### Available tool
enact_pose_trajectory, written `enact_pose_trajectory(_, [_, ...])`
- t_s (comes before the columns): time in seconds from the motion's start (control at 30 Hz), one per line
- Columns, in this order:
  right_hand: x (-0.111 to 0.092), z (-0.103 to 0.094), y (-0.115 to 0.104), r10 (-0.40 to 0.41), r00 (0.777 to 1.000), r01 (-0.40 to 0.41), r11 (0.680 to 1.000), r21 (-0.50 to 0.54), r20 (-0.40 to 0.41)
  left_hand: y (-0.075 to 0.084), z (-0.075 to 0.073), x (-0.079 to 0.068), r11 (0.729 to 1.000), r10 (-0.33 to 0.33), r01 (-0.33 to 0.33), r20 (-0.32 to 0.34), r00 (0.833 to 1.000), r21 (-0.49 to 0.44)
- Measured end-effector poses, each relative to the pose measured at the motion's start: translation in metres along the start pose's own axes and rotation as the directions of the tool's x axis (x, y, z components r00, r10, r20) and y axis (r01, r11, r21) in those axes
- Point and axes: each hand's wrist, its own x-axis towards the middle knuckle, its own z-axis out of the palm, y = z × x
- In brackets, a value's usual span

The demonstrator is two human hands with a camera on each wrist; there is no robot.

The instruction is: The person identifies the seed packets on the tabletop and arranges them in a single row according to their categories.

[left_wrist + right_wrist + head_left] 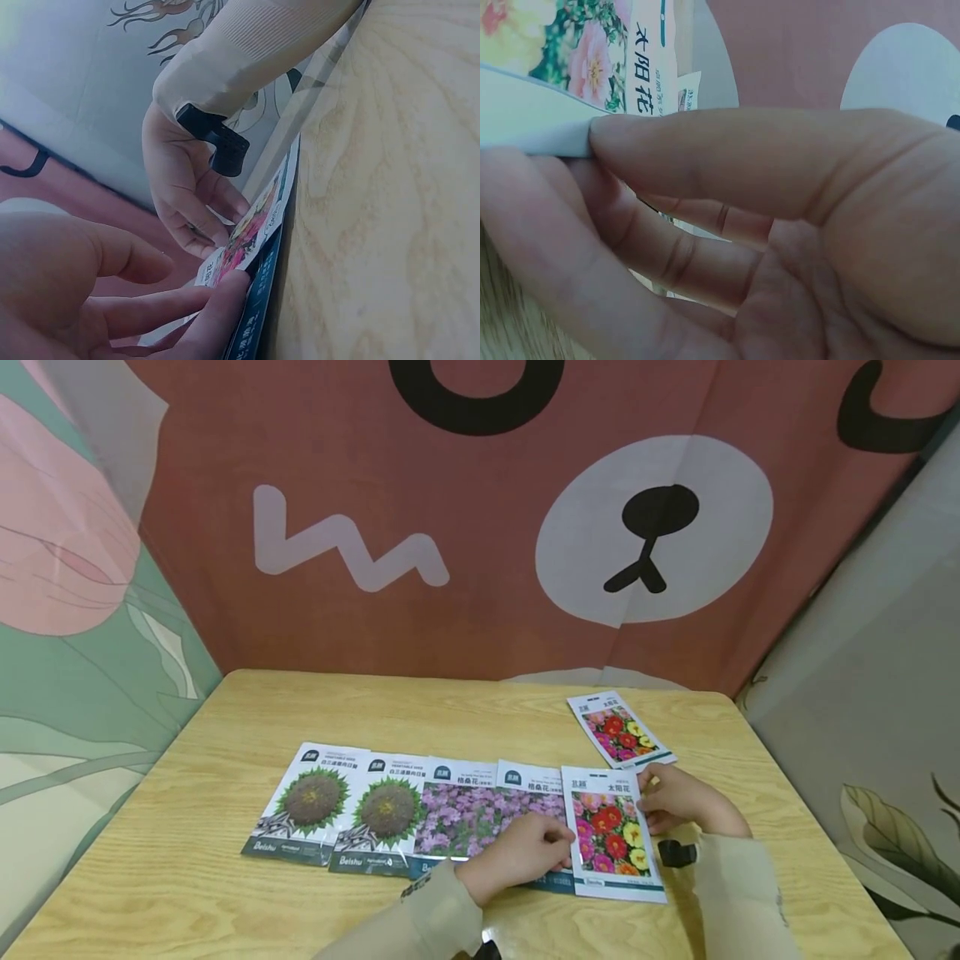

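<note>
A seed packet (611, 839) with red, yellow and pink flowers lies at the right end of an overlapping row, its left edge over a purple-flower packet. My right hand (686, 802) pinches its right edge between thumb and fingers, as the right wrist view shows up close. My left hand (521, 852) is at the packet's left edge, above the purple-flower packets (461, 810). In the left wrist view, fingertips (232, 289) of that hand touch the packet's edge, while the thumb stands apart from it.
Two sunflower packets (306, 802) form the left end of the row. Another red-and-yellow flower packet (618, 731) lies tilted toward the back right. All rest on a wooden table (172, 843). A bear-patterned cloth (487, 627) hangs behind the table; patterned cloths flank both sides.
</note>
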Motion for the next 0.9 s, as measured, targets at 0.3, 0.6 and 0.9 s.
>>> enact_pose_trajectory(0.3, [-0.0021,0.0000,-0.0036,0.013,1.000,-0.013,1.000,-0.002,-0.004,-0.0017,-0.0018,0.0012,1.000,-0.001,0.001,0.022,1.000,0.010])
enact_pose_trajectory(0.6, [-0.0063,0.0010,-0.0041,0.025,1.000,-0.025,1.000,0.005,-0.014,-0.0006,-0.0022,0.0011,1.000,-0.011,0.010,0.043,0.999,0.023])
enact_pose_trajectory(0.9, [-0.0028,0.0015,-0.0034,0.060,0.998,-0.061,0.998,-0.031,-0.027,-0.0011,-0.0025,0.0011,1.000,-0.020,0.020,0.050,0.999,0.010])
